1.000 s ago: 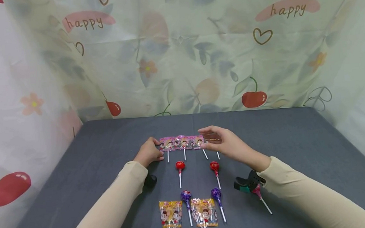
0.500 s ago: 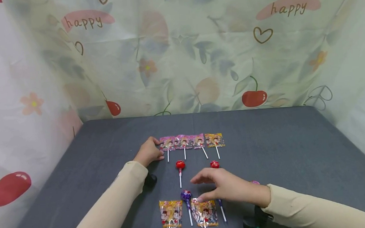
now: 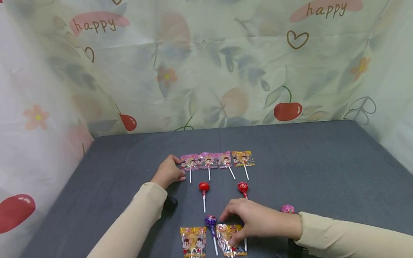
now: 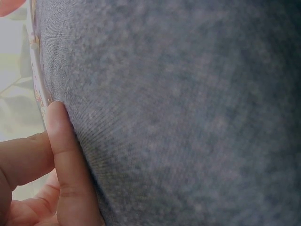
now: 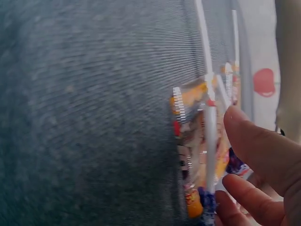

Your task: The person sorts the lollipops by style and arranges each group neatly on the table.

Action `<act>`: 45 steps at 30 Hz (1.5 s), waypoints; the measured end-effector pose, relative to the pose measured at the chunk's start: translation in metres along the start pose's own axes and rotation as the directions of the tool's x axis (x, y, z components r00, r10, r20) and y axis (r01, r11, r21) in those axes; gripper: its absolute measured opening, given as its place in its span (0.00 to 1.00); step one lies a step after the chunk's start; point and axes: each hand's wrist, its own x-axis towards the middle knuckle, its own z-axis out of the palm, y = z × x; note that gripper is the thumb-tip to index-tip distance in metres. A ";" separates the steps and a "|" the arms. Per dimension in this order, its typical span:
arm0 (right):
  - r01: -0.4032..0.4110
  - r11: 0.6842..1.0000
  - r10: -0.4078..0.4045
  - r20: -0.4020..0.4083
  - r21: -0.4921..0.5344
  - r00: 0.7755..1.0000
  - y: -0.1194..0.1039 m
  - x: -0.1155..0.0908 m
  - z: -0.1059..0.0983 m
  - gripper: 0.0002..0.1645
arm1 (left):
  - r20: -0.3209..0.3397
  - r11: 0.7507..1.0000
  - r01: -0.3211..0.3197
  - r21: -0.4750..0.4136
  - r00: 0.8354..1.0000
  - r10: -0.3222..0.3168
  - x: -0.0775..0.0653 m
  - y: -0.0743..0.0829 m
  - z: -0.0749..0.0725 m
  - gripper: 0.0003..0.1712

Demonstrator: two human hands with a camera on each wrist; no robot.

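At the far row, my left hand (image 3: 168,172) rests on the table with its fingertips at the left edge of a pink-wrapped flat lollipop (image 3: 190,162). The left wrist view shows those fingers (image 4: 73,169) beside a white stick (image 4: 39,75). My right hand (image 3: 257,220) is over a yellow-wrapped flat lollipop (image 3: 223,239) in front, thumb and fingers apart. It hides most of a purple ball lollipop, whose stick shows below it. The right wrist view has the thumb (image 5: 249,134) close to the sticks and yellow wrapper. Another purple lollipop (image 3: 210,222) lies just left.
Two more pink lollipops (image 3: 208,160) and a yellow one (image 3: 243,158) continue the far row. Red ball lollipops (image 3: 203,186) lie mid-table. Another yellow-wrapped one (image 3: 193,243) sits front left. A pink ball lollipop (image 3: 287,209) lies beside the right forearm. A printed curtain (image 3: 203,84) stands behind.
My right hand has left the yellow lollipop in the far row, come back toward the front and lowered over the yellow and purple lollipops. My left hand has stayed put.
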 end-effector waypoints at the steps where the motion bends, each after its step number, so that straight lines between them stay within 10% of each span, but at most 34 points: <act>1: 0.001 1.000 -0.001 0.002 -0.016 1.000 0.000 0.000 0.001 0.28 | 0.000 1.000 -0.005 -0.005 1.000 0.005 0.000 0.000 0.000 0.24; 14: 0.000 0.996 0.001 0.014 -0.092 1.000 0.000 0.000 0.006 0.23 | 0.011 1.000 -0.008 0.001 1.000 0.008 0.000 -0.001 0.000 0.25; 37: 0.139 0.979 -0.147 0.048 0.148 0.988 -0.003 -0.002 -0.015 0.18 | 0.011 1.000 -0.006 0.012 1.000 0.006 0.001 -0.002 -0.002 0.24; 45: 0.236 0.945 -0.210 -0.131 0.227 0.969 -0.009 -0.007 -0.037 0.16 | 0.008 1.000 0.002 0.010 1.000 -0.002 0.002 -0.002 -0.001 0.24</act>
